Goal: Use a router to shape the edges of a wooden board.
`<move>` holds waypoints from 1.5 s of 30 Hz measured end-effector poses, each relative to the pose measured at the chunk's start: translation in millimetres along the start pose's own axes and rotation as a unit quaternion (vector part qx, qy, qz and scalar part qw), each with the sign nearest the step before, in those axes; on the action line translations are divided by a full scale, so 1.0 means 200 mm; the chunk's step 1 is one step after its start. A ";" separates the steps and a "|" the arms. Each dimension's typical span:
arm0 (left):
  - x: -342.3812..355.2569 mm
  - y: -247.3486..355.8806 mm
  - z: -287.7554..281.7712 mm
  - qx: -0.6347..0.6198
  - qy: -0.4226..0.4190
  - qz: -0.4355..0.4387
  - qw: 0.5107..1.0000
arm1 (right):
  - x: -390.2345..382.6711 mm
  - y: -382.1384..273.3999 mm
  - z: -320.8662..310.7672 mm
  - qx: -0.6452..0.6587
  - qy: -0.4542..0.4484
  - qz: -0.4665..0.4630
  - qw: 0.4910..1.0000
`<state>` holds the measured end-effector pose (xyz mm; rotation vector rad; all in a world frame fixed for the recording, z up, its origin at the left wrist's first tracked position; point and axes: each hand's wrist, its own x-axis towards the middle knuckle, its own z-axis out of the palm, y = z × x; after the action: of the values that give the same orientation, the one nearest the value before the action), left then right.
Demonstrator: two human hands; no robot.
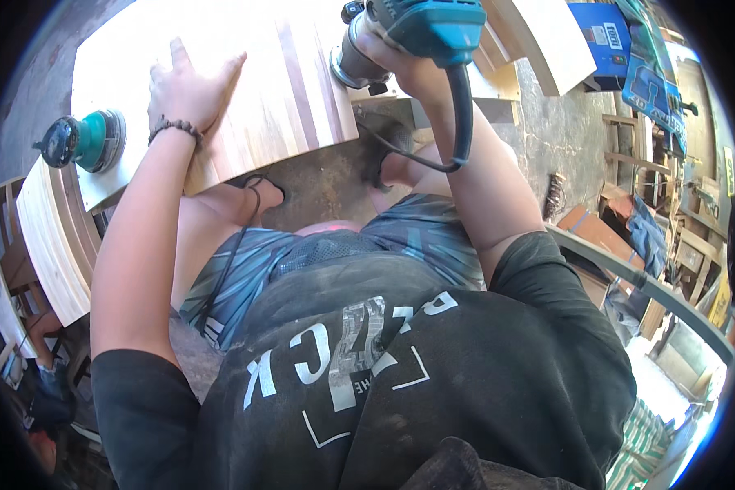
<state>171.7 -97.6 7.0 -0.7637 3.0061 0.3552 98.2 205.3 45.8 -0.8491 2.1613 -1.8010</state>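
Observation:
A wide pale wooden panel [261, 106] with darker stripes lies in front of me. My left hand [188, 94] rests on it, fingers spread and pressing down, with a dark beaded bracelet at the wrist. My right hand [408, 72] is wrapped round a teal and grey trim router [429, 33], whose thick black cord loops down past my forearm. The router's base sits at the panel's right edge; its bit is hidden. A teal and black orbital sander [94, 143] lies at the panel's left edge, beside my left forearm, touched by neither hand.
More wooden panels [53, 241] stand at the left, and another wooden board [539, 41] lies at the upper right near a blue box [603, 41]. Wood scraps and a blue cloth [647, 233] crowd the right. A dark metal bar [653, 286] curves there. My legs straddle the work area.

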 end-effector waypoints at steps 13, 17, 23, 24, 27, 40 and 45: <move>0.06 -0.06 0.12 -0.027 0.052 0.033 0.998 | -0.23 0.09 0.03 0.473 0.006 0.072 0.878; 0.07 -0.07 0.13 -0.003 0.044 0.031 0.999 | -0.27 0.12 0.03 0.104 0.056 -0.058 0.991; 0.09 -0.07 0.12 0.009 0.030 0.030 0.999 | -0.21 0.00 0.10 0.715 -0.136 0.125 0.674; 0.09 -0.07 0.12 0.007 0.028 0.031 0.999 | -0.20 -0.04 0.12 0.737 -0.123 0.140 0.650; 0.08 -0.07 0.11 0.006 0.034 0.031 0.999 | -0.11 -0.13 0.19 0.754 -0.318 0.016 0.575; 0.07 -0.06 0.10 -0.002 0.042 0.025 0.999 | -0.58 -0.19 0.23 -0.274 0.104 -0.108 0.950; 0.07 -0.08 0.12 -0.015 0.030 0.001 0.999 | -0.60 -0.34 0.14 -0.336 0.075 -0.230 0.910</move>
<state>165.2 -112.3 -21.5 -0.7885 3.0632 0.3844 229.7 241.7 79.9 -1.5128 2.9378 -1.2788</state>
